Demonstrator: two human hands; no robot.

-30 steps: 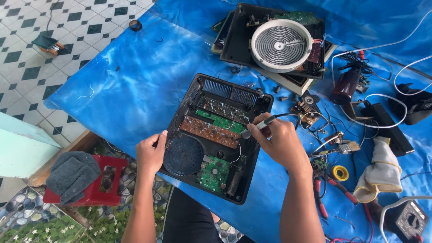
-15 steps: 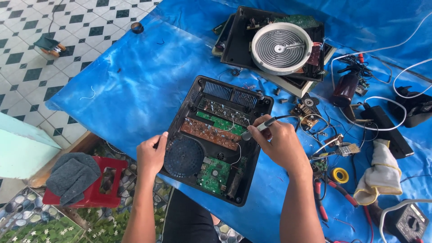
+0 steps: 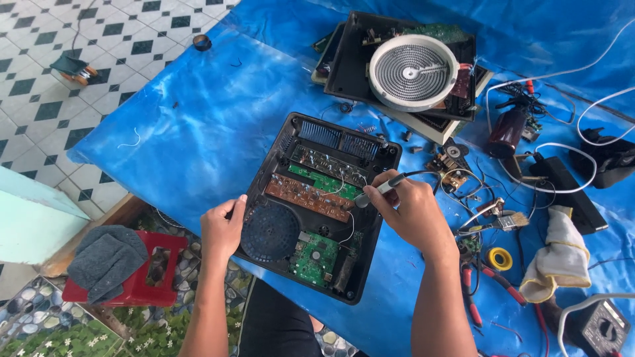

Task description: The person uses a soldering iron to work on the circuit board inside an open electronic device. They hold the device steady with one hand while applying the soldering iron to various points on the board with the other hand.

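My left hand (image 3: 223,229) grips the open black appliance case (image 3: 317,205) at its left edge; my right hand (image 3: 409,210) holds a soldering iron (image 3: 378,190) (tip down) over its green boards.

Floor (image 3: 73,26): white tiles with black diamond insets, upper left; daylight, even. Table (image 3: 198,125): covered by a mottled blue plastic sheet, wooden edge showing at lower left. Red plastic stool (image 3: 142,284): below the table edge, a grey cloth (image 3: 106,258) draped over it. Pebble-and-flower patterned mat (image 3: 59,324): lower left corner. Pale turquoise panel (image 3: 30,218): left edge.
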